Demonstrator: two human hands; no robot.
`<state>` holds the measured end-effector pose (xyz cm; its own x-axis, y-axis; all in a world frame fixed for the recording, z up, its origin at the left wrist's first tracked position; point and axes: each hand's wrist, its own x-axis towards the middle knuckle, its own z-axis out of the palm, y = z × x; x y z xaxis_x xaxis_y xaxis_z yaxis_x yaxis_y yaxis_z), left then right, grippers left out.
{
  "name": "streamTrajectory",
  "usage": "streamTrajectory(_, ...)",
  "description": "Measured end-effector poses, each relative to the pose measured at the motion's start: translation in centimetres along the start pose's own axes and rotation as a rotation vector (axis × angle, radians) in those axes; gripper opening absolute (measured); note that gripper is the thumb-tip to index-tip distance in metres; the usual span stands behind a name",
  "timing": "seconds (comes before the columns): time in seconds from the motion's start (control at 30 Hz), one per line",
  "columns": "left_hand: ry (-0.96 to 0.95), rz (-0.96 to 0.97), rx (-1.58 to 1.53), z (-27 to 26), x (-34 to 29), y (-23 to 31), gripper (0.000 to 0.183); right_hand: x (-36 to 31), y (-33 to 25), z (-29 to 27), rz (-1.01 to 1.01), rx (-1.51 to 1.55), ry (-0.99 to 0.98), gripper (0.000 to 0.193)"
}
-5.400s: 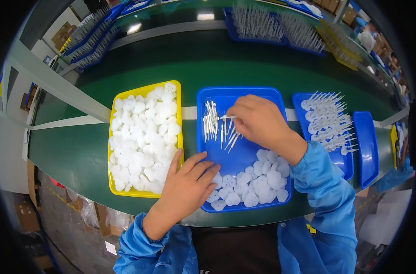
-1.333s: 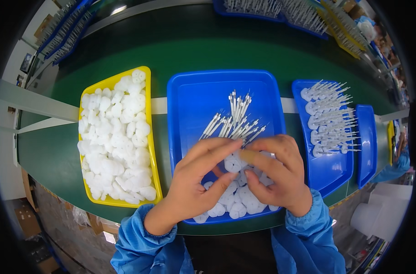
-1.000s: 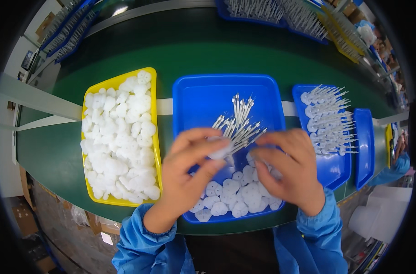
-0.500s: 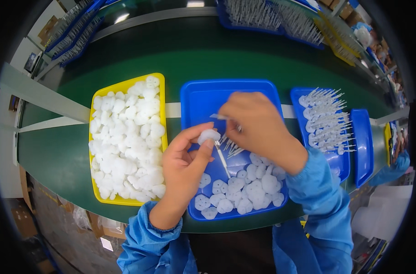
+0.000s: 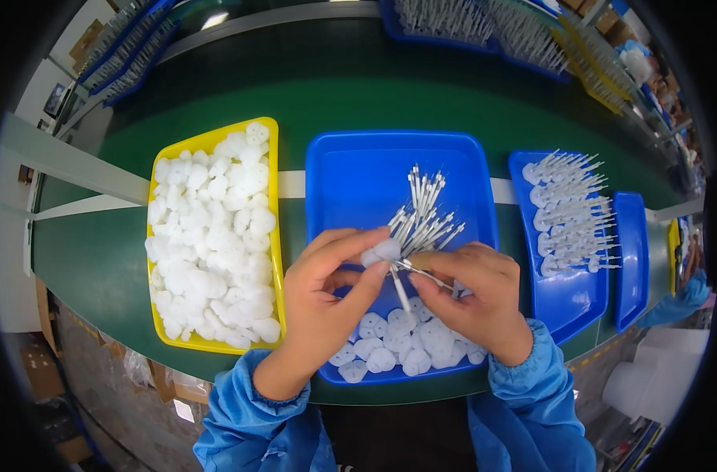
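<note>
Over the middle blue tray (image 5: 354,173), my left hand (image 5: 311,295) pinches a white petal-edged disc (image 5: 384,251) between thumb and fingers. One white stick (image 5: 401,293) hangs down from that disc. My right hand (image 5: 484,299) grips another thin white stick (image 5: 428,274), its end meeting the underside of the disc; whether it is inserted I cannot tell. Behind the hands lies a heap of loose white sticks with thin wire-like ends (image 5: 428,216). In the near part of the tray are several loose translucent white discs (image 5: 417,346), partly covered by my hands.
To the left, a yellow tray (image 5: 274,197) is heaped with white discs. On the right, a blue tray (image 5: 563,311) carries rows of discs with sticks attached, beside a narrow blue tray (image 5: 630,259). Stick-filled racks (image 5: 445,27) line the far edge of the green table (image 5: 295,94).
My right hand has come down and toward me, bringing a stick to the disc. The left hand has shifted slightly right and nearer, uncovering the stick heap behind.
</note>
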<state>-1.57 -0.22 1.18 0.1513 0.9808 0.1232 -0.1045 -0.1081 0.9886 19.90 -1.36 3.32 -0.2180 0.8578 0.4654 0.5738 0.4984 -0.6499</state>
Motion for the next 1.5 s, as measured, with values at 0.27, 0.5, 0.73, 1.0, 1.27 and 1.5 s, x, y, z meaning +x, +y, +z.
streamTrajectory(0.27,-0.024,0.023,0.046,-0.3,-0.1,0.1,0.038,-0.3,-0.4,-0.1,0.154,0.058,0.005,0.023)
streamTrajectory(0.5,-0.002,0.088,0.226,0.1,-0.1,0.0,0.038,-0.4,-0.8,-0.1,0.086,-0.059,-0.001,0.022)
streamTrajectory(0.73,0.015,0.119,0.194,0.3,0.0,-0.5,0.039,-0.2,-0.8,0.1,0.172,0.041,-0.026,0.015)
streamTrajectory(1.0,-0.068,0.273,0.505,0.1,0.2,0.3,0.043,-0.5,-0.6,0.5,0.404,0.183,-0.094,0.012)
streamTrajectory(1.27,-0.08,0.349,0.646,0.3,0.1,0.3,0.041,-0.7,-0.4,0.9,0.025,-0.227,0.006,0.012)
streamTrajectory(1.5,-0.135,0.278,0.583,0.1,-0.1,0.2,0.046,-0.5,0.5,0.5,0.139,0.008,-0.051,0.012)
